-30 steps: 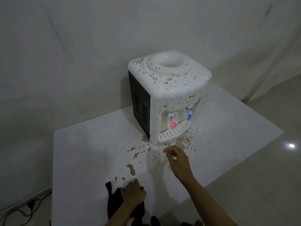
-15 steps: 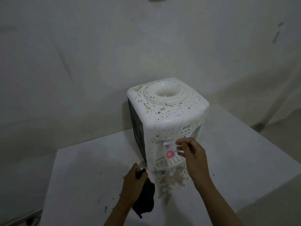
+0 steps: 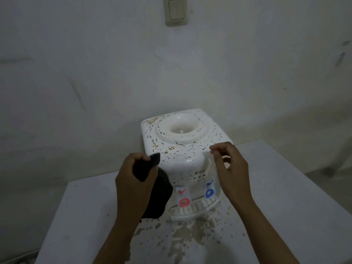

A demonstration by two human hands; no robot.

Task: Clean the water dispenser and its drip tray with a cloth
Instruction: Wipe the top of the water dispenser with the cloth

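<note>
Dispenser-cleaning has not visibly begun: brown splatter lies on the surface (image 3: 285, 216) nearest the viewer, just in front of the drip tray (image 3: 192, 209). A dark cloth (image 3: 152, 191) is gripped in the curled fingers of the left hand (image 3: 133, 180), hanging beside the front left corner of the water dispenser (image 3: 182, 149). The right hand (image 3: 231, 168) is held loosely curled at the front right edge, holding nothing; contact cannot be told. The speckled top would best be wiped first, the body steadied by the free hand, the tray and spill left for last.
</note>
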